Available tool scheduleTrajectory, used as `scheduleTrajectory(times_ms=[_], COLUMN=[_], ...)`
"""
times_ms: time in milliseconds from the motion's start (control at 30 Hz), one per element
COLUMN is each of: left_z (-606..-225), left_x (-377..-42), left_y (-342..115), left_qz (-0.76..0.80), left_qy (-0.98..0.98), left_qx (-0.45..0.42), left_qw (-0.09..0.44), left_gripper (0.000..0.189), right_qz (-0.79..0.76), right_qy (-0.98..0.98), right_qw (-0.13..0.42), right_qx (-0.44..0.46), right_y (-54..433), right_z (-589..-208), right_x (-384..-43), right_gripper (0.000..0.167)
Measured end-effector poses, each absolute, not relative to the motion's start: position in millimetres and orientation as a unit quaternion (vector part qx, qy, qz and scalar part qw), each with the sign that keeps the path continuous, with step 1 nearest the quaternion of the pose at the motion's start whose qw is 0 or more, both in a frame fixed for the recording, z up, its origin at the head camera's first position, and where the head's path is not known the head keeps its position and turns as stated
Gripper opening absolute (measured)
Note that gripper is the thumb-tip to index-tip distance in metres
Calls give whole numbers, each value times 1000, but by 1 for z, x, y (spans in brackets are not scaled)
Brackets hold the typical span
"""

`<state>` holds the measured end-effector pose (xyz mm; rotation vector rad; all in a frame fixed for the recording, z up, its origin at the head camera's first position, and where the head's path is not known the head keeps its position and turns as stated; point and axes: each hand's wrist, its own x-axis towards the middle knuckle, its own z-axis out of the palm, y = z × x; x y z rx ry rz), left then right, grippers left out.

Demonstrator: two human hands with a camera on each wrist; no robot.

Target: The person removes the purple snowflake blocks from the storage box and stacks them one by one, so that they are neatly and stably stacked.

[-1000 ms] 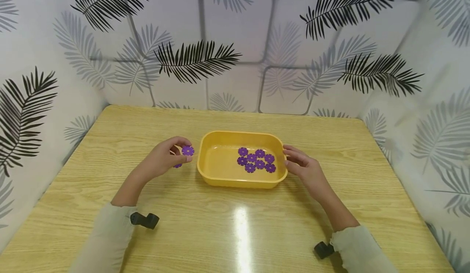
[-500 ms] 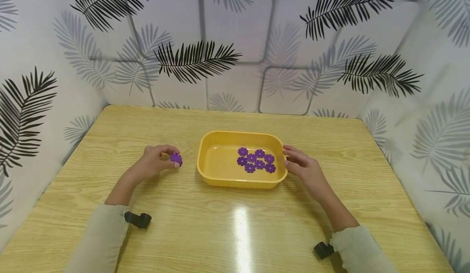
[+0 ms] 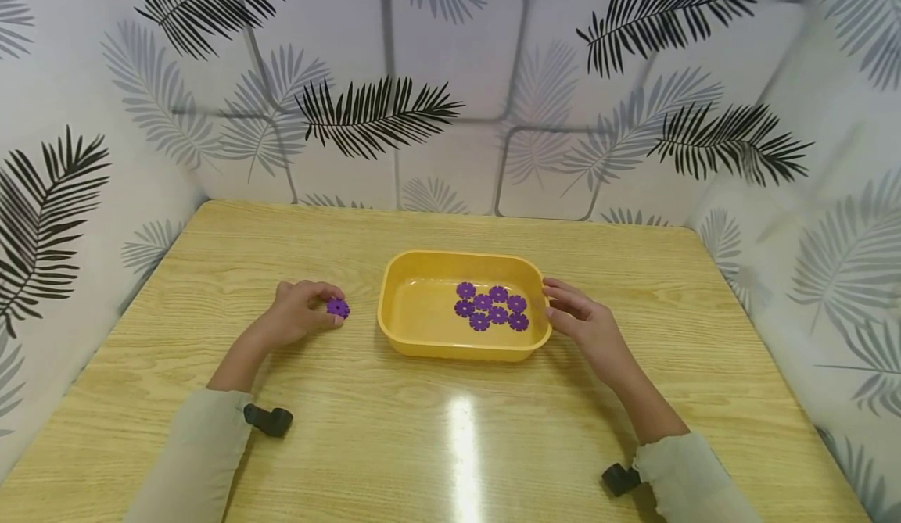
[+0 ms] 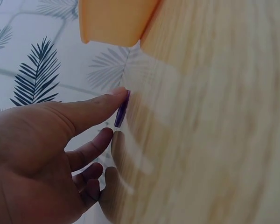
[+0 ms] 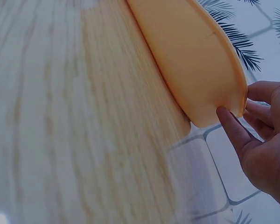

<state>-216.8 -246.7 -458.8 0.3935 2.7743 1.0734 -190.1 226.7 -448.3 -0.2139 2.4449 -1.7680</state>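
Observation:
My left hand (image 3: 303,312) is low over the table, left of the tray. Between its thumb and index finger it holds a purple notched plastic disc (image 3: 339,309). In the left wrist view that disc (image 4: 122,109) shows edge-on, close to the tabletop, with the thumb tip at its upper end and the index fingertip near its lower end. My right hand (image 3: 584,324) grips the right end of a yellow plastic tray (image 3: 464,352), thumb on the outer wall (image 5: 191,60) and fingers at the rim. Several matching purple discs (image 3: 497,314) lie in the tray's right half.
The tray stands mid-table on a wood-grain tabletop (image 3: 394,429). Behind and beside the table are pale walls (image 3: 450,54) with a leaf pattern. A small dark camera (image 3: 271,420) is strapped at the left sleeve, another (image 3: 621,479) at the right.
My left hand has moved left and down from beside the tray with a disc, over the spot where another disc lay. The held disc has tilted flatter. The right hand and tray stay put.

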Motion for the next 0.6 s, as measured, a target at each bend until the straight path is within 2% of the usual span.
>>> scheduleTrajectory(times_ms=[600], left_z=[-459], left_x=[-217], left_y=[-246], left_qz=[337], left_qy=[928], left_qx=[145], left_qw=[63], left_gripper=[36], right_qz=[-585], right_qy=[806], right_qw=[60], right_qx=[-70], right_y=[226], right_z=[-448], right_x=[-190], right_gripper=[44])
